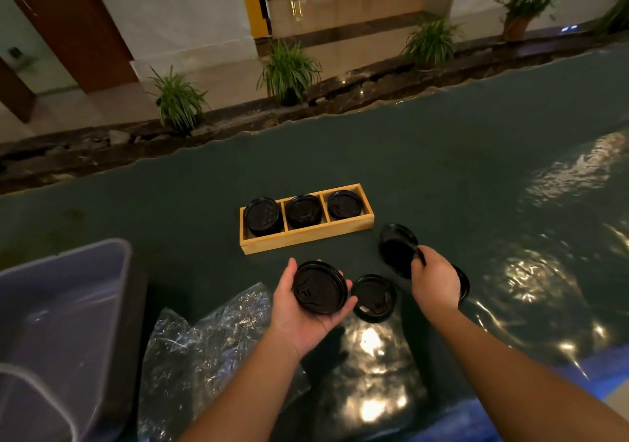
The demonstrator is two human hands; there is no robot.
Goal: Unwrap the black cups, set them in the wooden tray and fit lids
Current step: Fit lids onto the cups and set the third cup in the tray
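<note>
- Dark green cloth [442,155] is covering a long table in a dim lobby, with ceiling lights glaring off its near and right stretches.
- Sitting at mid-table, the wooden tray [308,239] is holding three black cups, one to each compartment: the left cup [262,216], the middle cup [303,210] and the right cup [344,204] all appear to be wearing lids already.
- Judging from this, the tray is looking full and capped, so the main work seems close to finished, with only spare lids being handled.
- Just near of the tray, the left hand [306,309] is cradling a loose lid [320,287] flat on its upturned palm, fingers curled lightly around the rim.
- To the right, the right hand [434,280] is pinching the edge of a tilted black piece [397,249]; whether it is a lid or a cup is hard to tell.
- Between the hands, another lid [373,298] is lying on the cloth, and a further dark round piece [463,283] is peeking out from behind the right wrist.
- Crumpled clear wrapping [204,343] is lying near left, suggesting the unwrapping is done.
- Beside it at the near left edge, a grey plastic bin [61,322] is standing open.
- Beyond the table's far edge, potted plants [289,70] are lining a polished stone floor.
</note>
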